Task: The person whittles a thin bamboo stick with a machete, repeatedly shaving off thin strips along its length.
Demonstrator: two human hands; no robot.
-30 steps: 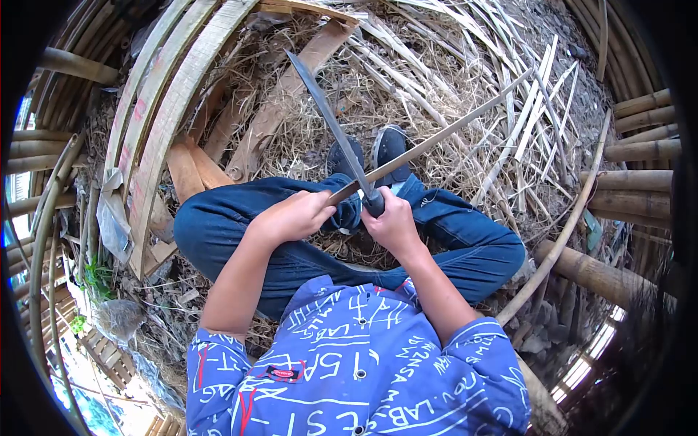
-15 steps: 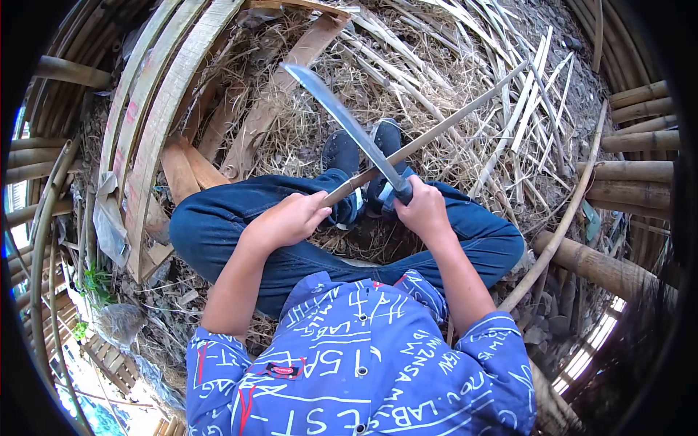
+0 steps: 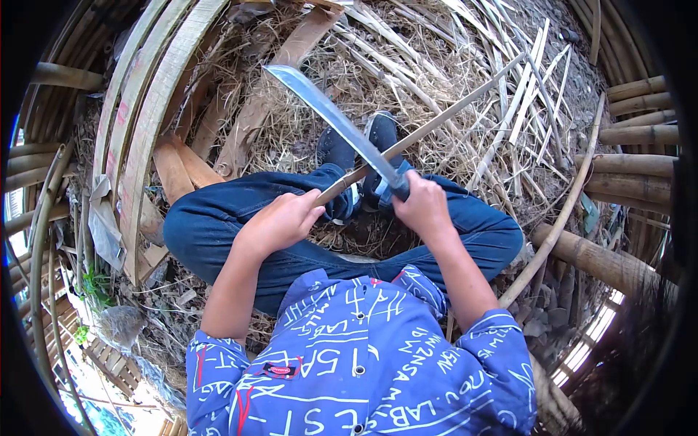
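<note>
My left hand (image 3: 282, 224) is closed around the near end of a long bamboo strip (image 3: 443, 118), which slants away to the upper right. In my right hand (image 3: 424, 203) is the dark handle of a machete (image 3: 331, 116). Its long blade points up and to the left and crosses the strip just ahead of my hands. Blade and strip appear to touch at the crossing, above my lower legs and shoes. Both hands are held over my bent legs, and the strip's end inside my left fist is hidden.
Pale boards (image 3: 149, 123) lean at the left, with reddish planks (image 3: 247, 127) beside them. Split bamboo strips (image 3: 527, 91) and shavings (image 3: 291, 138) cover the ground ahead. A curved pole (image 3: 563, 225) and a thick bamboo pole (image 3: 592, 260) lie at the right. Bamboo walls stand on both sides.
The machete's tip has swung slightly left, with the blade lying at a flatter angle. Both hands keep their hold, and the strip has shifted only a little.
</note>
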